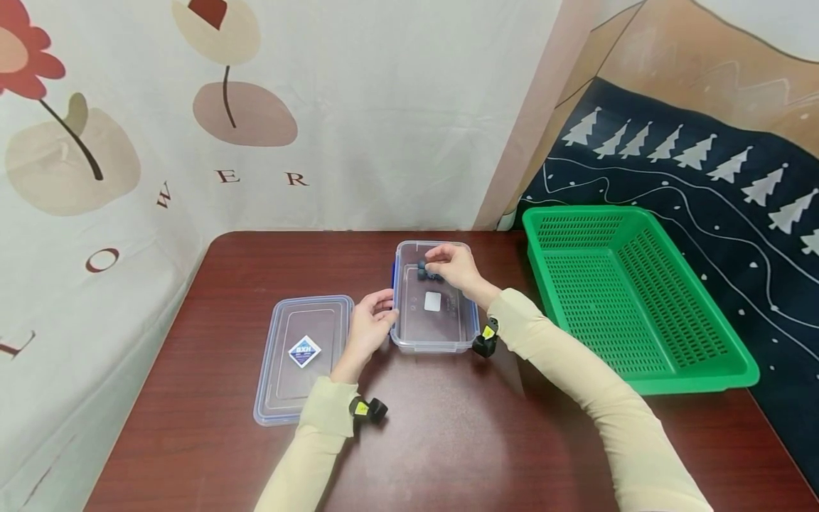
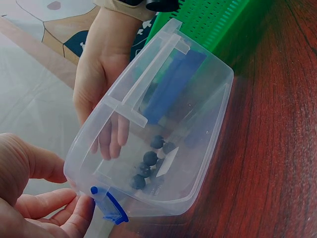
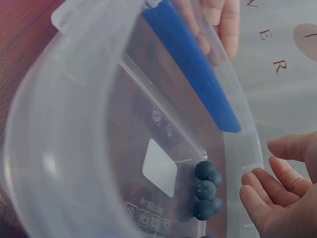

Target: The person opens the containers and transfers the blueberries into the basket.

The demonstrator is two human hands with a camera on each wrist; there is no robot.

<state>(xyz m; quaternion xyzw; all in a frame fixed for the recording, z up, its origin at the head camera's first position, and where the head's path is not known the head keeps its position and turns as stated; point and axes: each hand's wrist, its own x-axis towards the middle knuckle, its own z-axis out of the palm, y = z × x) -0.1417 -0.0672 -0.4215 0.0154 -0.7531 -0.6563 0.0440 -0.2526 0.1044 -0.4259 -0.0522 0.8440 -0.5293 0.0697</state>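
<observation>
Steadying the clear plastic food container (image 1: 412, 331) seems to be the left hand's (image 1: 369, 328) job in the head view: its thumb and fingers are pinching the left side, presumably so that the light box does not slide. The right hand (image 1: 457, 269) is hovering over the container's far half, its fingertips near the blueberries (image 1: 422, 274), which are resting inside on the bottom. To the left, the clear lid (image 1: 313, 387) is lying flat on the brown table (image 1: 441, 434), probably set aside to leave the box uncovered. The green plastic basket (image 1: 672, 299) is standing at the right, apart from the container.

In the left wrist view, the left thumb is meeting the rim while the fingers are curling beside a blue latch (image 2: 116, 206). Through the clear wall the right fingers are showing almost straight, with no berry visible between them.

In the right wrist view, the right fingers are bending only loosely, thumb apart from them, released and grasping nothing. At least five blueberries are sitting bunched together, touching one another; they are looking round, dusky blue-black and matte. A white sticker (image 3: 160, 167) is showing near them at the container's bottom.
</observation>
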